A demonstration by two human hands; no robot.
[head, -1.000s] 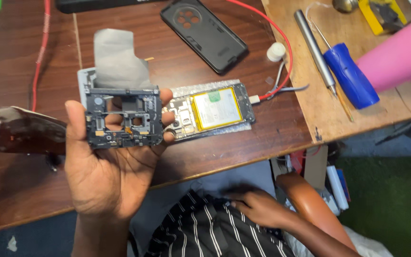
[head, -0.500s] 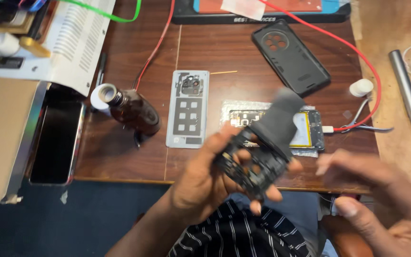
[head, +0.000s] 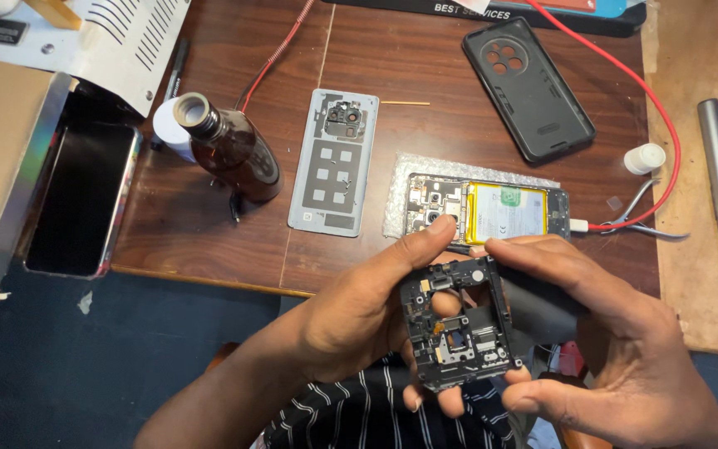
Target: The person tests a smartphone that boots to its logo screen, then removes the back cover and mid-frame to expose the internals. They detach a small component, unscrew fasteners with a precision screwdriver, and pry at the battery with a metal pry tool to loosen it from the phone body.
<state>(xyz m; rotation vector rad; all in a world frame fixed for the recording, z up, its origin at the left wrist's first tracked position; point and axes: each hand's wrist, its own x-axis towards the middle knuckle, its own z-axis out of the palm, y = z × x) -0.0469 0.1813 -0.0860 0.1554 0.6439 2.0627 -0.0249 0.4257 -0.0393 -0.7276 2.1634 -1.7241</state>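
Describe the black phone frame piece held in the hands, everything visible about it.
The black frame piece is a flat, roughly rectangular part, plastic by its look, with cut-out openings, small metal shields and flex connectors on its face. It is held near upright, facing the camera, off the table. The left hand grips its left edge, thumb at the top and fingertips under its bottom. The right hand pinches its right edge, where a dark film hangs.

Single head-worn view, looking steeply down from above onto a brown desk and, nearer the lens, both hands: left hand, right hand. Close range, hands filling the lower frame. Desk's far edge toward the top, striped shirt at the bottom. No second view.
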